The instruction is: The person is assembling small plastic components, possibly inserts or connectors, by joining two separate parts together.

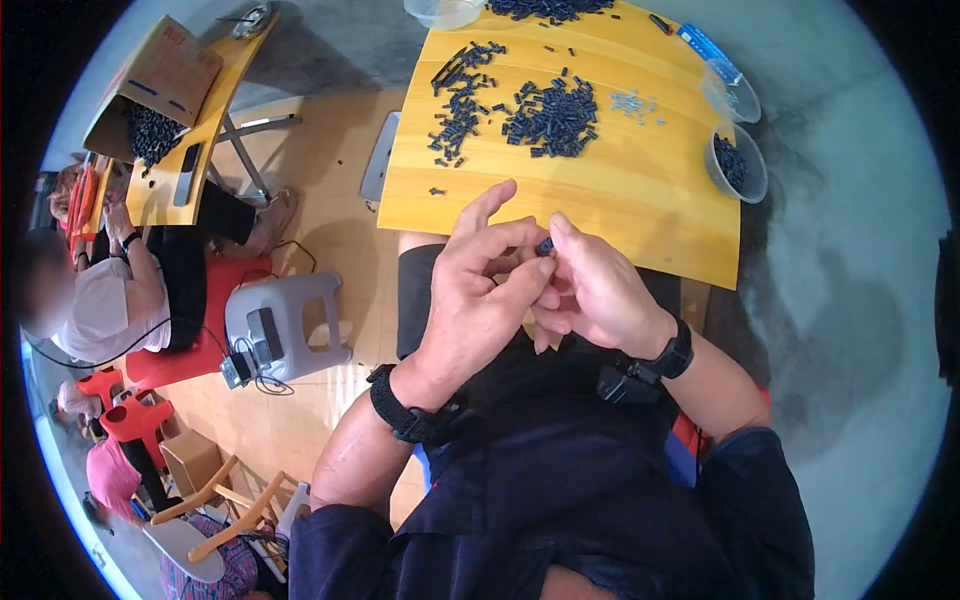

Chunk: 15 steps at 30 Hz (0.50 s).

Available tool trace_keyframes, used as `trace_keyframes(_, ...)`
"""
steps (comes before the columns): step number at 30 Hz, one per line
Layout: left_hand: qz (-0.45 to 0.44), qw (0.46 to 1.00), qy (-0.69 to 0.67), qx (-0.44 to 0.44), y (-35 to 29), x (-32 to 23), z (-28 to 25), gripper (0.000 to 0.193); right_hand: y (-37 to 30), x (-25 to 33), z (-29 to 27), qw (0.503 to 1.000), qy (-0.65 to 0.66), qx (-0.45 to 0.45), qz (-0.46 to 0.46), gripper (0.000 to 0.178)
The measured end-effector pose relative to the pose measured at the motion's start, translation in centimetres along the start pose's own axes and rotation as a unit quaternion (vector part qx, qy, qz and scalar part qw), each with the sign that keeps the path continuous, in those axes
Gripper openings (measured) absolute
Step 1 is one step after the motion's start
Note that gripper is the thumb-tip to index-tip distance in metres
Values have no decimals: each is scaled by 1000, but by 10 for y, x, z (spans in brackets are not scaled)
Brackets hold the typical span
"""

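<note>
Black piece (544, 246), loose pile (552, 118) beyond

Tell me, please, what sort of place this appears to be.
Probably a small workshop for handwork: piles of small black parts lie on the yellow table, and a cardboard box on another table spills similar dark pieces.

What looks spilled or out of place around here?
The cardboard box on the table at left appears tipped, with dark pieces spilling from its mouth onto the tabletop. Also, one small dark piece lies apart from the piles on the yellow table.
</note>
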<state>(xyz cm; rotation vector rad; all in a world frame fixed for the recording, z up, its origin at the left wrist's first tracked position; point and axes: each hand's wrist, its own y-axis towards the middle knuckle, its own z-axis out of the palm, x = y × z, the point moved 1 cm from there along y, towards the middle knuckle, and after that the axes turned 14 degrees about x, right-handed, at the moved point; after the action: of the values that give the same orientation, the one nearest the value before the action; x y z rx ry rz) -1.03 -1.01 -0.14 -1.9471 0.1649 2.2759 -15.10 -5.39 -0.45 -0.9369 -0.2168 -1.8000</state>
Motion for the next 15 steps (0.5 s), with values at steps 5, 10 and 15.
trace_keyframes(5,22,993,114,10,2,6,-11,26,0,-3,1,999,-50,2,-11,63)
trace_keyframes(10,77,988,124,54,5,6,-17,22,-2,-6,2,999,-48,13,6,64)
trace_keyframes(15,46,989,126,70,2,-9,-17,17,-3,0,5,990,-135,35,15,61)
